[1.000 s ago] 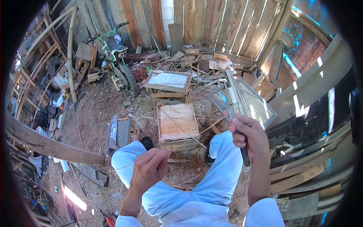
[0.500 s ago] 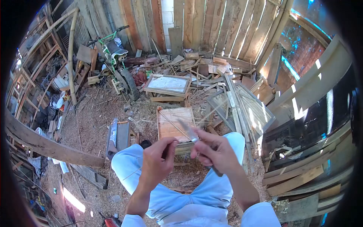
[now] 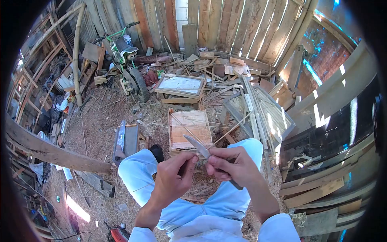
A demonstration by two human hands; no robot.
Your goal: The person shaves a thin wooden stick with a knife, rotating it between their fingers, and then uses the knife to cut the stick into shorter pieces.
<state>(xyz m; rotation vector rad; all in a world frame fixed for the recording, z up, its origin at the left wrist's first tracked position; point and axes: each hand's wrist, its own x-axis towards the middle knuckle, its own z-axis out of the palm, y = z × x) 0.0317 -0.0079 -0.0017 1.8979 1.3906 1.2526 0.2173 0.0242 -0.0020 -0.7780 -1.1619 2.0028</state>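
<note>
My right hand (image 3: 229, 163) is closed around a knife (image 3: 197, 146), its blade pointing up and to the left. The handle's end shows below the palm. My left hand (image 3: 175, 171) pinches a thin wooden strip close to the blade; the fingers mostly hide it. A slender length of strip (image 3: 236, 128) slants up and right from beside my right hand, and a thin end shows over my left knee. Beyond my hands lies a shallow wooden tray-like frame (image 3: 188, 141) with thin sticks across it.
A handsaw (image 3: 120, 139) lies against a dark panel (image 3: 131, 141) on the left. Ahead are a framed white panel (image 3: 180, 84), scrap wood (image 3: 225, 68) and a green-framed bike (image 3: 125, 52). Leaning planks (image 3: 252, 109) stand right. A red tool (image 3: 118, 235) sits at the bottom edge.
Both hands have come slightly closer together. The knife blade has shifted a little left and down, nearer my left fingertips. The view has moved slightly.
</note>
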